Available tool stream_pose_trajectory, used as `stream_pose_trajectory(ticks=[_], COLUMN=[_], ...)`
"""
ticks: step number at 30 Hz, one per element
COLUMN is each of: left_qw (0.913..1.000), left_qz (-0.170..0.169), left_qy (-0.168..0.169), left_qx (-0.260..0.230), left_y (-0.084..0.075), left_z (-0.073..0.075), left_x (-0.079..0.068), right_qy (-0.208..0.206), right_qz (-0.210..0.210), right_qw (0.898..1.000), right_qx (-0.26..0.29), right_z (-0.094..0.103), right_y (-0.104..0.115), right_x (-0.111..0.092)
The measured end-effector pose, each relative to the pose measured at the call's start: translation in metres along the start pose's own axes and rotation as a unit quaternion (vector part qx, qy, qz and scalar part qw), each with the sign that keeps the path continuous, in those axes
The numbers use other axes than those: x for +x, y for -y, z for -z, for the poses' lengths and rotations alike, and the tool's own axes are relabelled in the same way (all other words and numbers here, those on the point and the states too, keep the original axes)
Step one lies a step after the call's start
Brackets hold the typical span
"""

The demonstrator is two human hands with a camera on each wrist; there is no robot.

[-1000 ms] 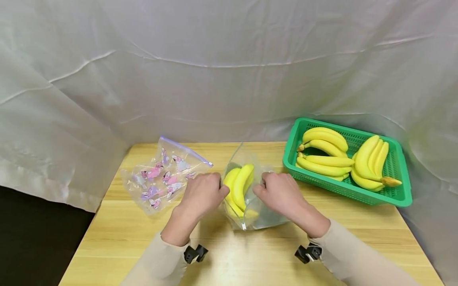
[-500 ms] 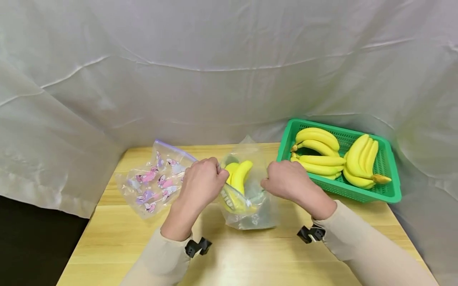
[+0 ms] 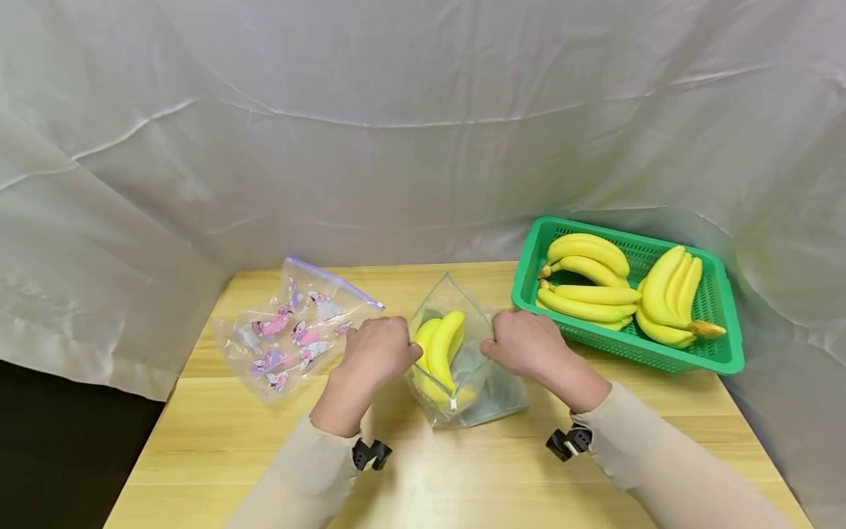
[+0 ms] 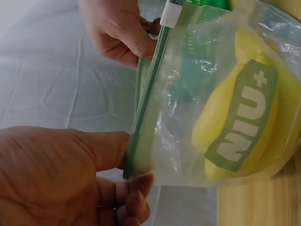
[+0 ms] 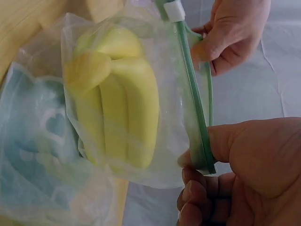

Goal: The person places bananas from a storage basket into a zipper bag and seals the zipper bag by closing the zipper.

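A clear zip bag [image 3: 456,295] with a green seal stands between the two hands, its mouth spread into a diamond. Inside it sits a bunch of bananas [image 3: 444,351], visible through the plastic. My left hand [image 3: 383,347] pinches the left side of the rim between thumb and fingers. Opposite it, my right hand [image 3: 529,344] pinches the right side. The white slider [image 4: 171,14] sits on the seal, at the near corner of the mouth in the head view. A printed "NIU+" label [image 4: 244,115] shows on the bag's wall in the left wrist view.
A green basket [image 3: 731,323] with several banana bunches [image 3: 588,294] stands at the back right. Left of the hands lies a flat clear bag [image 3: 304,330] with a purple zip and pink prints. Bluish plastic [image 5: 37,136] lies beside the held bag on the wooden table [image 3: 449,477].
Both hands have come down and slightly closer together over the last half second. The bag's mouth now spreads wide again after its front edge was tilted up.
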State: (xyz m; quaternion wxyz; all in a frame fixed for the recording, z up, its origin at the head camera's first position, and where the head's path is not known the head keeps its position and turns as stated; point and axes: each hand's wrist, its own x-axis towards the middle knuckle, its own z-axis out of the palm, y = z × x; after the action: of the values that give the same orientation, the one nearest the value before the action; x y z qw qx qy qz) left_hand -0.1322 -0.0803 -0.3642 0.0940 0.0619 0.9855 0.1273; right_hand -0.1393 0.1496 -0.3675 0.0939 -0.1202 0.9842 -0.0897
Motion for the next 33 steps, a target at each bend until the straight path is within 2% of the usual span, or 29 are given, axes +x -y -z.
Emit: stream_pose_trajectory(ticks=[4,7,12,16,19,22,27,30,33], left_qw=[0.9979,0.9949,0.9942,0.9942,0.9940,0.9941,0.9957,0.9960,0.9955], left_qz=[-0.010,-0.019,-0.033,-0.044,-0.048,-0.050,-0.037,-0.032,-0.033], left_qy=[-0.058,-0.093,-0.100,-0.098,-0.098,-0.095,-0.082,-0.079,-0.082], left_qx=[0.027,0.034,0.022,0.002,-0.009,-0.013,-0.020,-0.026,-0.032], left_y=[-0.002,-0.003,-0.004,-0.005,-0.006,-0.007,-0.003,-0.002,-0.001], left_z=[-0.008,-0.013,-0.016,-0.018,-0.018,-0.017,-0.017,-0.018,-0.018], left_x=[0.002,0.003,0.002,0.002,0.000,-0.001,-0.002,-0.002,-0.002], right_qy=[-0.012,-0.043,-0.108,-0.176,-0.204,-0.191,-0.144,-0.133,-0.140], right_qz=[0.014,0.020,0.020,0.042,0.052,0.037,0.028,0.032,0.030], right_qw=[1.000,0.999,0.993,0.980,0.974,0.978,0.989,0.990,0.988], right_qx=[-0.011,-0.016,-0.052,-0.079,-0.083,-0.070,-0.016,0.024,0.053], right_z=[-0.002,-0.003,-0.008,-0.013,-0.015,-0.015,-0.012,-0.009,-0.006], right_y=[0.003,0.006,0.012,0.018,0.021,0.020,0.013,0.007,-0.002], right_x=[0.001,0.002,0.001,-0.002,-0.004,-0.004,-0.004,-0.005,-0.007])
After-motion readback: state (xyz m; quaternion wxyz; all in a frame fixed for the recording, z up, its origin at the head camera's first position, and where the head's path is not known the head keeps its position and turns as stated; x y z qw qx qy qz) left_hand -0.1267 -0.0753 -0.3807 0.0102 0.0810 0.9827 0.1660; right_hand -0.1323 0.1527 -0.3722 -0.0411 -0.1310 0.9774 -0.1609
